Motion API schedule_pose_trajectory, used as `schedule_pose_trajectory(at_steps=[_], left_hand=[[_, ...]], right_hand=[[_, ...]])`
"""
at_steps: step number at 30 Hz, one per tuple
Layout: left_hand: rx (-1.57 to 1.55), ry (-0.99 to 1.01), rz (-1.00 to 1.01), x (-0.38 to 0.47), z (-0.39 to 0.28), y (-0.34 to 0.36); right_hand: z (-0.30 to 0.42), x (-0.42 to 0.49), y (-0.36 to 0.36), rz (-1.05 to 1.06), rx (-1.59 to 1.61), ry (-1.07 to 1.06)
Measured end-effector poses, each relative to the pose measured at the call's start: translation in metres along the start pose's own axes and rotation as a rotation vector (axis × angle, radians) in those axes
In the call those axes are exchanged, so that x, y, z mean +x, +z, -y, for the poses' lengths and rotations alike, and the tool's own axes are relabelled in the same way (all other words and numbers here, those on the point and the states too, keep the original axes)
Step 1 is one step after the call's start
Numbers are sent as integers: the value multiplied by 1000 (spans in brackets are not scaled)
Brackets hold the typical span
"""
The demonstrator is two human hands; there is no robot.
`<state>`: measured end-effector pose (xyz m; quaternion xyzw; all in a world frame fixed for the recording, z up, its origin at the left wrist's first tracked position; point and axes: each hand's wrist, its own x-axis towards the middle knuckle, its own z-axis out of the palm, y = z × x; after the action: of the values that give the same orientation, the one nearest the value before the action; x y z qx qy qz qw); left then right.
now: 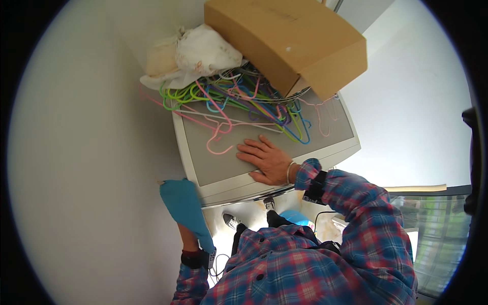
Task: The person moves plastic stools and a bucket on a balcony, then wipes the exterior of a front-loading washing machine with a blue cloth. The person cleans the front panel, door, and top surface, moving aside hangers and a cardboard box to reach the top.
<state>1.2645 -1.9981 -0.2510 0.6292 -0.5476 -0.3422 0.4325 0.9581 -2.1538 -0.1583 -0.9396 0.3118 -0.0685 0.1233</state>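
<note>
My right hand (pixel 268 162) lies palm down with fingers spread on the grey top of a household appliance (pixel 213 164) with a pale rim. It holds nothing. Down at the appliance's left front corner, a blue cloth (pixel 183 207) covers most of my left hand (pixel 187 235); the hand holds this cloth between the appliance and the wall, and its fingers are largely hidden. Just beyond my right fingertips lies a tangled pile of coloured clothes hangers (pixel 244 99). One pink hanger (pixel 219 131) sticks out toward me, its hook close to those fingers.
A large cardboard box (pixel 289 42) rests over the back of the hangers. Beside it sits a stained white bag (pixel 207 49). A white wall (pixel 95 152) runs close on the left. On the floor by my shoes is a blue container (pixel 293 217); a glass pane (pixel 438 236) stands at right.
</note>
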Motion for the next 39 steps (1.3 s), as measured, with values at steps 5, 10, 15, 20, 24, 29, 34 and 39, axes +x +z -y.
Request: schedule_pose_trajectory(at_steps=[5,10,15,20,24,29,34,39], left_hand=[[762,357,61,12,-77,31],[872,371,-17,23,-120,80],[949,388,47,20,-146,120],[825,580,179,26,-178,186],[617,561,341,47,-198,238],[487,615,579,66,-231,302],[208,472,754,79,-278,341],[177,512,686,71,-285,314]], right_hand=[[-3,-2,12,-66,-17,-24],[-6,-6,16,-256,190,-69],[8,-60,7,-506,604,-16],[-11,-136,-17,-442,577,-12],[-39,-180,-32,-432,350,70],[-80,-224,-40,-570,207,241],[-130,-256,-47,-606,47,401],[-183,-249,-62,-607,-182,427]])
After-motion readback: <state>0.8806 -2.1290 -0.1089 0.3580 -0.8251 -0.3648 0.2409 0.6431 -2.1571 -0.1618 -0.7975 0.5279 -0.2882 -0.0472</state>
